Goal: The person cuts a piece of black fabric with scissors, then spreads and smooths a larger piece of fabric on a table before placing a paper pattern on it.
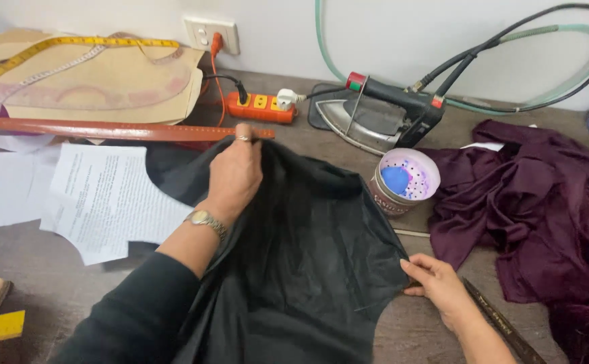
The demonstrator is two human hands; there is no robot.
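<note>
A piece of black fabric [308, 256] lies spread over the brown table [58, 276] in front of me. My left hand [235, 172], with a ring and a wristwatch, pinches the cloth's far edge and lifts it slightly. My right hand [436, 283] pinches the cloth's right edge near the table surface. The cloth stretches between the two hands.
A steam iron [375, 114] with hoses sits at the back, an orange power strip [261, 106] beside it. A tin with a perforated white lid [402, 180] stands right of the cloth. Dark purple fabric [544, 202] is heaped at right. Paper patterns [99, 195], a long red-brown ruler [119, 129], and a yellow tape measure [72, 44] lie left.
</note>
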